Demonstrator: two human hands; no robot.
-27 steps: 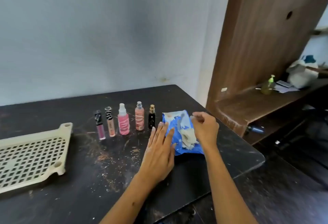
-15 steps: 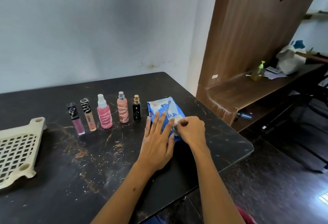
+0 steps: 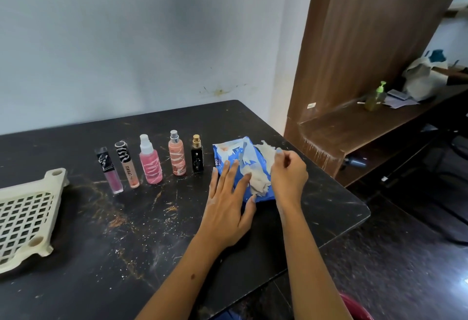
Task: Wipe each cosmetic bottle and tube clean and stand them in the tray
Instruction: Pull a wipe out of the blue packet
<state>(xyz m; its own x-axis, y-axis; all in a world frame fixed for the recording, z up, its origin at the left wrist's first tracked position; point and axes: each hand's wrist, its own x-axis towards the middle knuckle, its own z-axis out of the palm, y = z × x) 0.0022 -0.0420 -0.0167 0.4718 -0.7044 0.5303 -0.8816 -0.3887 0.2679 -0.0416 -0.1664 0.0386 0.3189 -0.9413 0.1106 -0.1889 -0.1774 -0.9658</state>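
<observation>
On the wipes pack (image 3: 229,157), left hand (image 3: 228,205) presses flat; right hand (image 3: 288,175) pinches a wipe (image 3: 260,180).

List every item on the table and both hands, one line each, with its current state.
Wipe pack: open, lying flat.
Wipe: partly pulled out.
Left hand: fingers straight, pressing the pack.
Right hand: pinching the wipe.
Two lip gloss tubes: upright, streaked.
Three spray bottles: upright, streaked, capless.
Tray: holding nothing visible.
</observation>
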